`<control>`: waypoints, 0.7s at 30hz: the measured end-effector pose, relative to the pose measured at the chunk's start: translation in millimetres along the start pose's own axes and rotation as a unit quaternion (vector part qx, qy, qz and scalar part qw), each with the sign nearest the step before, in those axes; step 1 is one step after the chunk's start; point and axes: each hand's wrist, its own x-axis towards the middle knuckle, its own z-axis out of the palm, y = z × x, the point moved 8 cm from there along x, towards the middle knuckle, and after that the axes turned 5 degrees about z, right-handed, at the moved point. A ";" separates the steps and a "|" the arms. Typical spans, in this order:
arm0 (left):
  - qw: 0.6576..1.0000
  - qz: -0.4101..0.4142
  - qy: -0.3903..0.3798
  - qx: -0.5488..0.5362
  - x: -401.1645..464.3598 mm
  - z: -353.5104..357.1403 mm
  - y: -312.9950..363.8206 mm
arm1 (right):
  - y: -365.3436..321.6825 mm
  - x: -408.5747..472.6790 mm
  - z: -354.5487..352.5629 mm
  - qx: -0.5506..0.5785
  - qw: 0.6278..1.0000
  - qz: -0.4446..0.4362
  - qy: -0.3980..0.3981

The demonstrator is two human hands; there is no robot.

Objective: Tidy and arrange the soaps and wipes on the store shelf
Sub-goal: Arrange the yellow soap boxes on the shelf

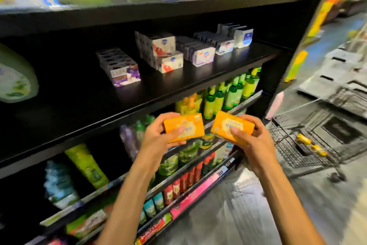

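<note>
Each hand's grip is closed on an orange soap pack: left hand [156,137] holds the left pack [184,127], right hand [256,141] the right pack [232,126]. Above both grips, soap rows [168,52] already stand ordered on the black shelf [79,105]; these two are not yet placed.

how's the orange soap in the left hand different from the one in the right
The left hand grips the left orange soap nearly level; the right hand grips the right orange soap tilted, its right end lower. The left one sits nearer the shelf; the right one nearer the cart. Both are matching orange packs, faces up.
</note>
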 end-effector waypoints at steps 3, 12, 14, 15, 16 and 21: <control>0.999 -0.034 -0.017 -0.011 2.1 55.2 -41.4 | -0.6 -7.7 -60.9 0.026 0.999 0.007 0.043; 0.987 -0.140 -0.068 -0.040 -1.6 221.6 -150.5 | 18.9 -30.4 -244.4 0.078 0.982 0.037 0.169; 0.983 -0.160 -0.089 -0.028 -2.0 255.7 -171.8 | 27.2 -35.8 -283.0 0.088 0.975 0.054 0.197; 0.981 -0.164 -0.098 -0.022 -1.6 265.9 -176.7 | 30.2 -37.2 -293.8 0.092 0.973 0.057 0.203; 0.979 -0.169 -0.110 -0.018 -0.8 280.0 -183.4 | 33.6 -38.6 -308.9 0.090 0.971 0.058 0.214; 0.971 -0.188 -0.150 -0.010 15.8 345.0 -217.8 | 41.5 -32.0 -367.9 0.096 0.957 0.067 0.265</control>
